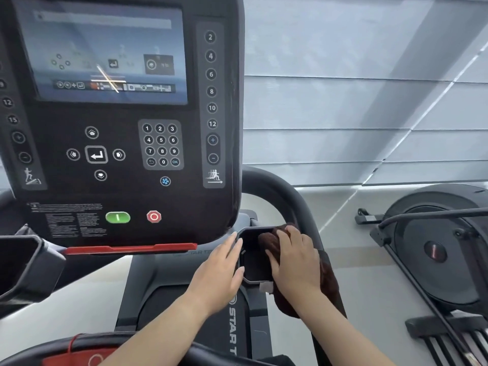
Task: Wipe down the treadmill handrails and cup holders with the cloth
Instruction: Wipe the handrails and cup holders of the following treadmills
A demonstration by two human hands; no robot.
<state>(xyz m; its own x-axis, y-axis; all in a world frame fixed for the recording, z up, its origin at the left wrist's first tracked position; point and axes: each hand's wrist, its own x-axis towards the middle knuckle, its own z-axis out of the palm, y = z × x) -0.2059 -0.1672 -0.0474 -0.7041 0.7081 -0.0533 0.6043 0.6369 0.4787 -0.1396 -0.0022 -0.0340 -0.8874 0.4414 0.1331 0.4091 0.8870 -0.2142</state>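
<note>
The treadmill's right cup holder (253,270), a black angular tray, sits just below the console's lower right corner. My right hand (295,260) presses a dark brown cloth (269,243) into the holder's right side, fingers curled over the cloth; more of the cloth hangs down beneath my wrist. My left hand (220,270) lies flat against the holder's left outer wall with straight fingers. The right handrail (280,191), a thick black curved bar, arcs up behind the holder. The left cup holder (25,262) shows at the frame's left edge.
The console (118,122) with screen, keypad, green start and red stop buttons fills the upper left. A red safety bar (132,249) runs under it. Another exercise machine (435,249) stands to the right on the pale floor. A front crossbar with a red tag (87,355) is nearest me.
</note>
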